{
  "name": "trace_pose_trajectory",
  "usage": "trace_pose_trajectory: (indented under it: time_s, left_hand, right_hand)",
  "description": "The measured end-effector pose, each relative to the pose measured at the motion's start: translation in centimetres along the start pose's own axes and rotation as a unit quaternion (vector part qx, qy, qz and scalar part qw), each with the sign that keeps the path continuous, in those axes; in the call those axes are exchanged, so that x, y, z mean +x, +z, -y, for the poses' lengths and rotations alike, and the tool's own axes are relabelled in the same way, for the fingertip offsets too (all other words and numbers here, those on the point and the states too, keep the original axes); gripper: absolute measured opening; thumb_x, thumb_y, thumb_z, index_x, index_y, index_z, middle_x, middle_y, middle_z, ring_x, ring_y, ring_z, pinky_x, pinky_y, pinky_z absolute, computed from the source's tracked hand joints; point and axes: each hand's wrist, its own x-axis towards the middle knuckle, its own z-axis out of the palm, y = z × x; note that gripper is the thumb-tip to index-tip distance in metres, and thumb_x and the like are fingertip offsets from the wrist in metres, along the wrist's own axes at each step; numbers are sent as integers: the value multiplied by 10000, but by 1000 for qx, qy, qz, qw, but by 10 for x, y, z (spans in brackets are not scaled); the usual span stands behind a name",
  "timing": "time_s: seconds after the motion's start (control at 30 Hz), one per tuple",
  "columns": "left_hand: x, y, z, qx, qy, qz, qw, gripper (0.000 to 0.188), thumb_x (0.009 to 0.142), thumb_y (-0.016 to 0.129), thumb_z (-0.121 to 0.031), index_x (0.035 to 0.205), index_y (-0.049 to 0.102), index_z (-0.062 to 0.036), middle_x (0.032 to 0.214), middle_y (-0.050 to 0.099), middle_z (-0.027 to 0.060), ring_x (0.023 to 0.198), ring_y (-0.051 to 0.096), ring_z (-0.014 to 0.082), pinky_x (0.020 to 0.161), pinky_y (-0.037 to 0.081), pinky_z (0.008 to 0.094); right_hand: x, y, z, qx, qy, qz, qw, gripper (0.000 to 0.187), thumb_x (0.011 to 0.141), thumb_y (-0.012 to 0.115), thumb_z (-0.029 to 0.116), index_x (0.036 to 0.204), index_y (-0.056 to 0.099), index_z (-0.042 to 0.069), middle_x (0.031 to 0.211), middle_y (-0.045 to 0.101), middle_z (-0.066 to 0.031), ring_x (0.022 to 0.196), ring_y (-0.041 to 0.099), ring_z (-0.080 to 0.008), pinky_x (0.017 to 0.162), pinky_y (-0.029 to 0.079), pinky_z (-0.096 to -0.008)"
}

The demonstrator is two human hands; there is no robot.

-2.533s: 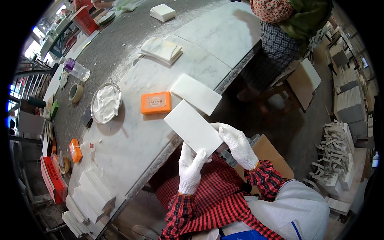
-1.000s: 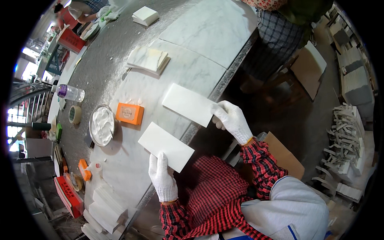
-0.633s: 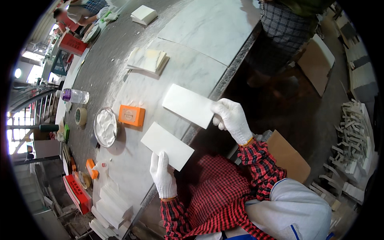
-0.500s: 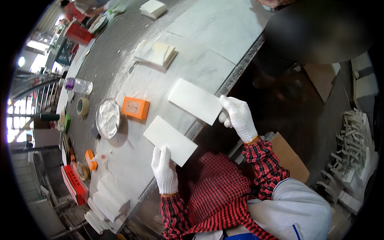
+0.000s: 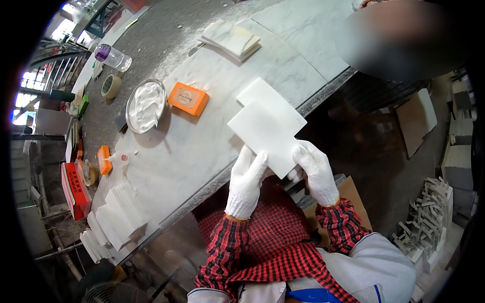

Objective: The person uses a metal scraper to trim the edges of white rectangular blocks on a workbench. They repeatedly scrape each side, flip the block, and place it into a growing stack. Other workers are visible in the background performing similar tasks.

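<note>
Two smooth white rectangular tiles meet in front of me, held above the table's front edge. The nearer tile (image 5: 263,135) lies over part of the farther tile (image 5: 270,97). My left hand (image 5: 246,182), in a white knit glove, is closed on the lower left edge of the nearer one. My right hand (image 5: 317,171), gloved too, grips at the right edge where the two overlap; its fingertips are partly hidden behind the tiles. An orange box (image 5: 188,100) and a round metal bowl (image 5: 146,106) of white paste stand beyond, on the left.
Marble-patterned tiles (image 5: 231,39) lie stacked farther back. White tiles (image 5: 118,214) lean together at the table's left end, near a red box (image 5: 76,191). A bottle (image 5: 113,57) and tape roll (image 5: 111,86) stand at far left. Offcuts (image 5: 424,217) are piled at right.
My hands have come together, and the two tiles, held apart before, now overlap. My view has shifted, so the table things sit differently in it.
</note>
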Motion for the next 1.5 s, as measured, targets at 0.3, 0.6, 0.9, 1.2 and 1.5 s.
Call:
trace_pose_trajectory:
  time_s: [0.3,0.6,0.9,1.2,1.5]
  left_hand:
    - [-16,-8,-12,109,-37,91,989,690,1019,642,-131,1608,334,53,1241,710,152,1063,659,155,938,530,304]
    - [-54,-26,11,219,-106,25,970,299,1036,654,-203,1224,735,16,880,769,112,796,743,131,727,618,284]
    - [-58,-32,31,308,-56,2,950,410,992,745,-370,846,758,13,612,675,62,535,627,69,534,499,250]
    - [-58,-34,28,295,-53,-13,954,463,979,754,-376,730,737,14,588,661,47,514,596,66,514,462,243]
    - [-78,-52,30,236,-20,-50,970,407,989,748,-353,806,758,10,573,647,49,529,581,58,519,438,249]
  right_hand:
    - [29,2,28,10,-47,-49,998,370,1100,556,318,1186,678,-21,865,680,-25,688,595,-67,609,475,-224]
    - [51,1,45,-94,-41,-59,993,364,1076,586,287,1231,683,-28,837,677,-13,631,582,-46,550,449,-214]
    - [52,-9,42,-438,-104,-107,886,509,998,704,356,1415,630,73,733,699,-107,567,655,-212,556,518,-349]
    - [45,18,40,-623,-299,-135,710,820,789,858,479,1469,553,137,1351,599,-141,1207,586,-368,994,508,-477]
    - [58,32,15,-613,-270,-176,722,732,716,876,330,1380,622,154,1278,608,-137,1161,591,-356,975,524,-476]
